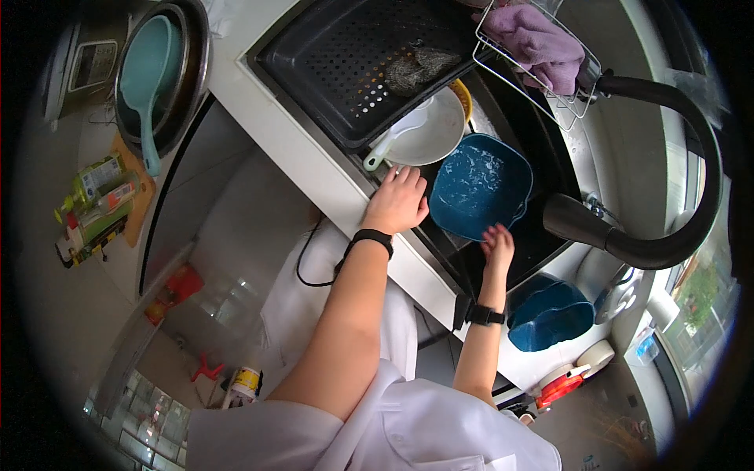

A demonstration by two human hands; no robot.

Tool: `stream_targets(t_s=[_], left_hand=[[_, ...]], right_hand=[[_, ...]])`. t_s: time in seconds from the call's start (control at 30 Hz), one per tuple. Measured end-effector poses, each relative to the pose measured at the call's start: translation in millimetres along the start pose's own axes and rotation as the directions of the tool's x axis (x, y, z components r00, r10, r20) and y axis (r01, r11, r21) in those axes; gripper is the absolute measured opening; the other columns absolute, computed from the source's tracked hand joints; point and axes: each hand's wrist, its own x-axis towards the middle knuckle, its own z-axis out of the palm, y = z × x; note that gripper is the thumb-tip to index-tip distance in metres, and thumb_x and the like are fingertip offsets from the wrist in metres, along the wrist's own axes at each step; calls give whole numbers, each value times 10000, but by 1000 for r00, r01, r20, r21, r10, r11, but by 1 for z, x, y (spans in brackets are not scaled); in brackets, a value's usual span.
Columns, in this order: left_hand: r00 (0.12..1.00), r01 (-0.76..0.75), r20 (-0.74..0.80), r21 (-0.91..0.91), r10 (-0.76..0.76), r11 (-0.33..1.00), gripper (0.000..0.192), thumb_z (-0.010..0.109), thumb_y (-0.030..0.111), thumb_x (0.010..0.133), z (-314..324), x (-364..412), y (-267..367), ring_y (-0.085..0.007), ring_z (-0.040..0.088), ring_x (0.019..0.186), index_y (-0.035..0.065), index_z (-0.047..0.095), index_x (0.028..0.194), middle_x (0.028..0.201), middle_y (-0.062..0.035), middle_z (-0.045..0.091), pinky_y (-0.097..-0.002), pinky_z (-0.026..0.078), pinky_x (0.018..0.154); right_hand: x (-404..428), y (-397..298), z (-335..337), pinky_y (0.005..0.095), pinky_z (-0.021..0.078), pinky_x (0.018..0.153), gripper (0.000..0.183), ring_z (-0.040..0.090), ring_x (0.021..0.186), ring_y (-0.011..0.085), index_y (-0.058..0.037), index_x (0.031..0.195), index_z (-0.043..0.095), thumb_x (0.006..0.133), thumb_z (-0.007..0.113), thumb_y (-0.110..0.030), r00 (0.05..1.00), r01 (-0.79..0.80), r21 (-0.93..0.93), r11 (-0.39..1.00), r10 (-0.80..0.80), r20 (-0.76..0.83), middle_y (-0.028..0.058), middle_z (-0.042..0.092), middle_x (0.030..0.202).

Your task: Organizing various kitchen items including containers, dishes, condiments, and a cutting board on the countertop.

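Observation:
My left hand lies over the front edge of the black sink, fingers bent down, with nothing seen in it. Just beyond its fingertips is a pale bowl with a white spoon-like utensil in it, green at the handle end. A square blue plastic basin sits in the sink, white foam or glints across its inside. My right hand is at the basin's near corner, fingertips against the rim. Whether those fingers grip the rim is unclear.
A black perforated drain tray covers part of the sink and holds steel-wool scrubbers. The dark faucet arches over the right side. A wire rack holds a purple cloth. Another blue container stands on the counter.

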Motion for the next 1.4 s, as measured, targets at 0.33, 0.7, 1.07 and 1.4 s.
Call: stream_targets(t_s=[0.33, 0.7, 1.07, 1.4], left_hand=[[1000, 7, -25, -18, -7, 1000, 181, 531, 172, 675, 0, -1, 0, -270, 469, 958, 21, 531, 775, 935, -138, 523, -387, 348, 896], [997, -1, -73, -16, 0, 1000, 147, 530, 158, 663, 0, -3, -2, -267, 467, 925, 36, 512, 743, 891, -125, 508, -373, 363, 871], [998, -13, -61, -29, 11, 999, 174, 529, 199, 699, 8, -6, -5, -256, 468, 941, 44, 529, 780, 887, -115, 516, -390, 340, 903], [997, -80, -11, -99, 80, 992, 300, 528, 286, 736, -5, -3, -5, -280, 456, 1000, 4, 550, 836, 955, -140, 522, -397, 342, 899]], right_hand=[[52, 61, -10, 405, 344, 926, 564, 419, 1076, 315, 1, 1180, 307, 748, 576, -243, 834, -552, 255, 794, 530, 155, 207, 418, 1155], [26, 29, -8, 338, 530, 624, 137, 581, 617, 232, -8, 888, 472, 794, 511, -99, 951, -302, 256, 918, 309, 13, 120, 552, 770], [-49, -68, -2, 341, 522, 439, 577, 592, 487, 260, -69, 1305, 208, 774, 433, -64, 933, 162, -604, 780, -320, -164, 224, 583, 787], [-102, -102, -38, 426, 473, 658, 601, 595, 698, 366, -34, 1306, 218, 770, 481, -99, 833, -85, -913, 400, -475, -285, 240, 586, 720]])
